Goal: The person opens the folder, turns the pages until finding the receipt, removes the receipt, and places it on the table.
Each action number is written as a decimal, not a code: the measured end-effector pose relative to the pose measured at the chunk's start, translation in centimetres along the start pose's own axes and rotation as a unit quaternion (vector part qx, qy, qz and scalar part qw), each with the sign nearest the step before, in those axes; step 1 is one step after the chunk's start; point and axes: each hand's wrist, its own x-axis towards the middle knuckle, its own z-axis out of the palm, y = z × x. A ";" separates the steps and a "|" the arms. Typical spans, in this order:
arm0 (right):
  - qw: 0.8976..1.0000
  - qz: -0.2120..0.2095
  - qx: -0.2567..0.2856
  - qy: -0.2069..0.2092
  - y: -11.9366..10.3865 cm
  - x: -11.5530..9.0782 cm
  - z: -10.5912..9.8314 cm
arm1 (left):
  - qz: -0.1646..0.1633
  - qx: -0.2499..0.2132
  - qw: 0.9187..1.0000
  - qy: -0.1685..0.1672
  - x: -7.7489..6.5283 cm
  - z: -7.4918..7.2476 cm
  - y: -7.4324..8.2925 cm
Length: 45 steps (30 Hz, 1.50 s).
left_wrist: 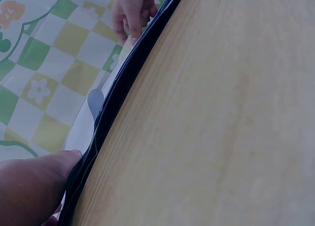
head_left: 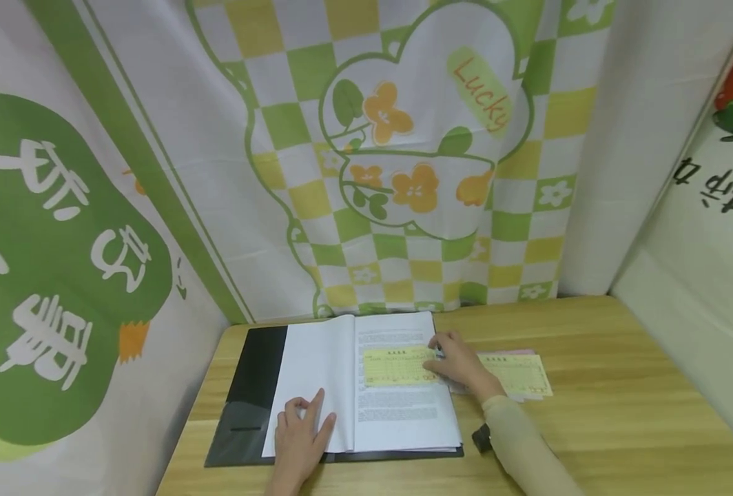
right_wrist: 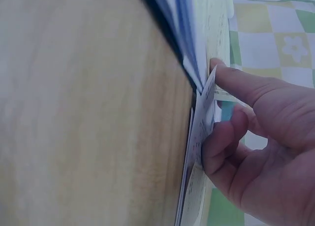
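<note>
A black folder point(head_left: 240, 413) lies spread on the table, with white paper inside. My left hand point(head_left: 300, 434) rests on the blank left page point(head_left: 313, 358), fingers spread; its thumb point(left_wrist: 54, 169) shows by the folder's edge in the left wrist view. On the printed right page point(head_left: 397, 413) lies a yellow slip point(head_left: 394, 366) with a grid. My right hand point(head_left: 459, 362) holds that slip near its right end. Seen from the right wrist, the thumb point(right_wrist: 241, 83) is on yellow paper while the other fingers point(right_wrist: 221, 142) curl. A small dark spot beneath the fingers is unclear.
More slips point(head_left: 518, 374), yellow with pink and white edges, lie right of the folder, partly under my right wrist. A small black object point(head_left: 482, 438) sits beside my sleeve. A checkered curtain point(head_left: 354, 269) hangs behind the wooden table point(head_left: 614, 413).
</note>
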 end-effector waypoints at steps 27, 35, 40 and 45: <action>0.997 -0.034 0.073 0.000 -0.2 0.3 0.3 | -0.028 -0.008 0.999 -0.033 0.1 -0.6 0.3; 0.993 -0.044 0.107 0.010 -0.3 0.0 0.6 | -0.016 -0.001 0.999 -0.027 0.1 -0.6 0.2; 0.993 -0.044 0.113 0.014 -0.2 0.0 0.7 | -0.016 -0.001 1.000 -0.025 0.1 -0.6 0.2; 0.992 -0.046 0.119 0.009 -0.2 -0.1 0.4 | -0.018 -0.001 1.000 -0.024 0.1 -0.5 0.2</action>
